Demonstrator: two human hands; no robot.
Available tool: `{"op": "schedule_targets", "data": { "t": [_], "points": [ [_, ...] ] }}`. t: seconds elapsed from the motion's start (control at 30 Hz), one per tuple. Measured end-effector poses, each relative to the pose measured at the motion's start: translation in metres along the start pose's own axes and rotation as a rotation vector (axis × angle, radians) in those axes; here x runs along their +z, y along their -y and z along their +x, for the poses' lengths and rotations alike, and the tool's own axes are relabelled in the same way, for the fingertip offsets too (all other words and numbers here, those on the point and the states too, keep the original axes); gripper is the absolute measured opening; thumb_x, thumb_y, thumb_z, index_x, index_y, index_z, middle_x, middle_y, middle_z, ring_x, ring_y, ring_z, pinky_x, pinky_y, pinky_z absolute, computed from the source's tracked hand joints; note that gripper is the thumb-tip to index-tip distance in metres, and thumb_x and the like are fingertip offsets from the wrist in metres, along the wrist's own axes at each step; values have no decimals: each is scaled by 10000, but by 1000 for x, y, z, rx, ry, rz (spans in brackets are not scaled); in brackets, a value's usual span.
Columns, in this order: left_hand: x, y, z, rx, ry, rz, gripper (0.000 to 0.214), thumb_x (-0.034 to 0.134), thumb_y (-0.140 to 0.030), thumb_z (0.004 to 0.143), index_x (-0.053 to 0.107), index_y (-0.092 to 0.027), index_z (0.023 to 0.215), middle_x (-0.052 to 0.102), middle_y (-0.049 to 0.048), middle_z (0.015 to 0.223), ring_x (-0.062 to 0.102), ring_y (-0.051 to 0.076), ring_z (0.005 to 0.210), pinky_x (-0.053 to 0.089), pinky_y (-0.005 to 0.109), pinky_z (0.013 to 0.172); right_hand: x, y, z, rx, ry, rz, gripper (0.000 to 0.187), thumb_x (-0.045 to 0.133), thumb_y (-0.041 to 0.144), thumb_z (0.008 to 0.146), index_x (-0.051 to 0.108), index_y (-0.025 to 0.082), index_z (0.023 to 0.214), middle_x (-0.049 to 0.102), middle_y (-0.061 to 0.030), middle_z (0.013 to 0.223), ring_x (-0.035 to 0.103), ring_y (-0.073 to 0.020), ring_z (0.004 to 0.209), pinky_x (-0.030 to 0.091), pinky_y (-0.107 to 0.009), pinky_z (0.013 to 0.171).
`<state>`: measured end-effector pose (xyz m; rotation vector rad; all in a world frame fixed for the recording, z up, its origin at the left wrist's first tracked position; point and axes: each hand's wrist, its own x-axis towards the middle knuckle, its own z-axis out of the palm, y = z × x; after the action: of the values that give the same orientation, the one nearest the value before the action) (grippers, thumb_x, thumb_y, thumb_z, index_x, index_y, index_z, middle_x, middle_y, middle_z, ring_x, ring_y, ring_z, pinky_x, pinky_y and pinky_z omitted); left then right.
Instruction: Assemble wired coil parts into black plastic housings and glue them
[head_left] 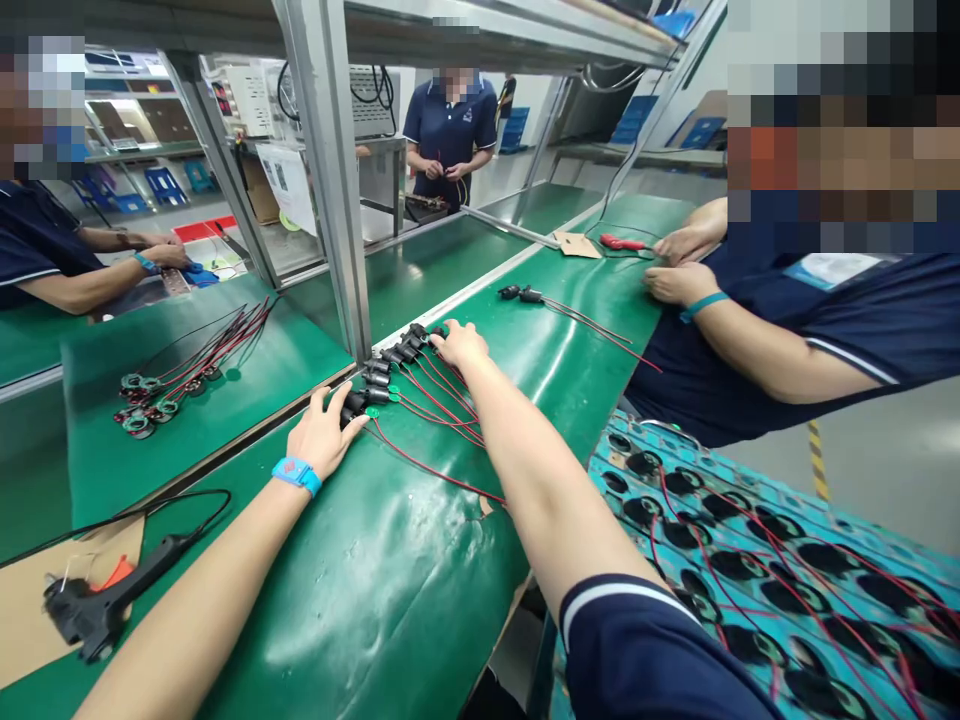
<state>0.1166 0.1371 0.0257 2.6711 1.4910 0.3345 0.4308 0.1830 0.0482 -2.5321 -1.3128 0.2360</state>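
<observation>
A row of several small black cylindrical parts (390, 368) with red and black wire leads (439, 405) lies on the green bench mat (390, 580) against the metal frame post. My left hand (324, 432), with a blue wristband, rests at the near end of the row, fingers spread and touching the parts. My right hand (459, 343) lies flat at the far end, fingers stretched over the parts. Neither hand grips anything.
A black tool (97, 605) with a cable lies on cardboard at lower left. A teal tray (757, 570) with black parts and red wires sits at lower right. A co-worker's hands (679, 265) work at the right; two more wired parts (521, 293) lie nearby. Another wired bundle (187, 375) lies left.
</observation>
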Motion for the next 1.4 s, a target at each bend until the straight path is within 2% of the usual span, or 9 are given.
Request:
{"op": "schedule_targets", "data": {
  "t": [0.37, 0.47, 0.67, 0.8, 0.9, 1.1, 1.2, 1.27, 1.4],
  "points": [
    [4, -16, 6, -94, 9, 7, 646, 342, -621, 1009, 356, -260, 1545, 468, 150, 1501, 722, 292, 1057, 610, 354, 729, 6, -2, 61, -179, 18, 40, 389, 623, 377, 980, 587, 176, 1311, 606, -107, 1320, 634, -246, 1126, 557, -470, 941],
    [4, -16, 7, -111, -1, 21, 657, 343, -629, 1005, 358, -260, 1549, 488, 145, 1483, 714, 294, 1044, 601, 374, 735, 16, 13, 59, -212, 24, 39, 421, 623, 393, 977, 573, 183, 1338, 576, -115, 1374, 605, -270, 1189, 527, -508, 988],
    [1, -18, 19, 41, -124, 88, 748, 484, -700, 924, 451, -239, 1511, 485, 166, 1516, 528, 392, 1296, 462, 537, 1039, 26, 30, 41, -224, 54, 15, 459, 616, 433, 972, 564, 206, 1368, 483, -119, 1497, 476, -323, 1356, 396, -598, 1112],
    [7, -20, 47, 152, 19, -74, 839, 542, -692, 904, 357, -208, 1564, 463, 186, 1549, 448, 367, 1415, 393, 512, 1141, 22, 30, 31, -172, 75, -6, 486, 609, 459, 969, 555, 210, 1383, 446, -120, 1532, 431, -340, 1395, 355, -621, 1134],
    [12, -18, 65, 181, 64, -101, 847, 574, -658, 904, 339, -191, 1570, 559, 170, 1475, 489, 345, 1394, 428, 464, 1124, 19, 24, 26, -133, 81, -11, 518, 596, 496, 968, 546, 209, 1396, 442, -122, 1538, 416, -344, 1408, 333, -629, 1145],
    [9, -27, 66, 197, 60, -62, 800, 580, -632, 909, 384, -186, 1545, 609, 148, 1407, 554, 302, 1319, 434, 395, 1106, 13, 6, 15, -139, 47, -5, 633, 352, 704, 967, 610, 300, 1381, 438, -153, 1552, 349, -460, 1434, 273, -786, 1063],
    [-5, -32, 59, 136, 15, -20, 778, 557, -695, 890, 401, -280, 1530, 620, 91, 1378, 596, 271, 1237, 476, 371, 1034, 8, 7, 5, -221, -32, -7, 669, 363, 674, 962, 573, 247, 1433, 370, -212, 1590, 277, -498, 1459, 251, -801, 1049],
    [-25, -21, 53, 45, -53, 15, 706, 481, -707, 922, 400, -330, 1513, 615, 66, 1370, 592, 266, 1216, 475, 389, 1019, 3, 11, -8, -322, -99, -5, 654, 391, 640, 961, 554, 231, 1444, 351, -199, 1604, 235, -455, 1491, 192, -749, 1115],
    [-82, 51, 24, -372, -192, 163, 573, 454, -509, 994, 418, -184, 1464, 509, 199, 1446, 477, 400, 1327, 431, 565, 1034, -6, 23, -45, -610, -247, 8, 576, 453, 578, 960, 598, 211, 1380, 448, -190, 1531, 332, -391, 1455, 196, -637, 1163]
  ]
}}
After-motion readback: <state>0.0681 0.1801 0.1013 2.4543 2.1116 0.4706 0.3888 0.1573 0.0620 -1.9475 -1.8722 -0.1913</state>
